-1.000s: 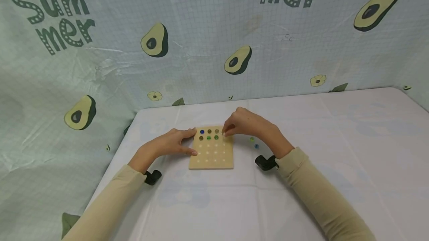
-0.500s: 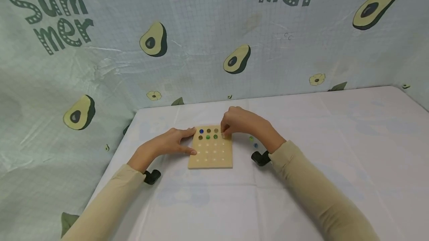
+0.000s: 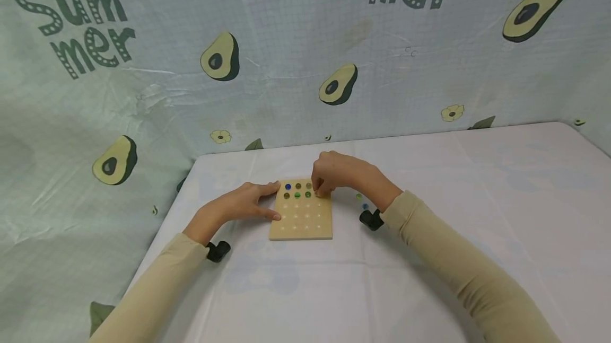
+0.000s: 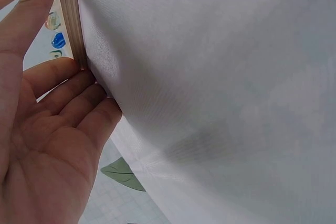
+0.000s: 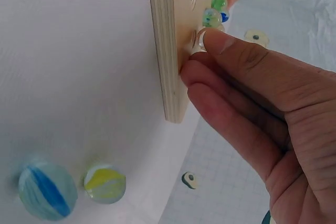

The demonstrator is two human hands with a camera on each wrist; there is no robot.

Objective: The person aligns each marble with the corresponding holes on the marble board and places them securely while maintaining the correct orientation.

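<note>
A square wooden board (image 3: 300, 232) with rows of shallow holes lies on the table. Several glass marbles sit in its two far rows, among them a blue marble (image 3: 288, 187) and a green marble (image 3: 297, 194). My left hand (image 3: 245, 205) rests along the board's left edge, thumb and fingers spread and fairly straight; in the left wrist view its fingertips touch the plywood side (image 4: 72, 19). My right hand (image 3: 336, 170) pinches a clear marble (image 5: 201, 40) between thumb and finger, right at the board's surface at the right end of the second row.
Right of the board, a yellow-streaked marble (image 5: 105, 183) and a blue-streaked marble (image 5: 47, 190) lie loose on the white tablecloth (image 3: 305, 290). Behind the table hangs a sheet (image 3: 281, 25) printed with avocados.
My right hand has shifted slightly left and its forearm has swung a little, the fingers staying at the second row's right end. The left hand and board hold still.
</note>
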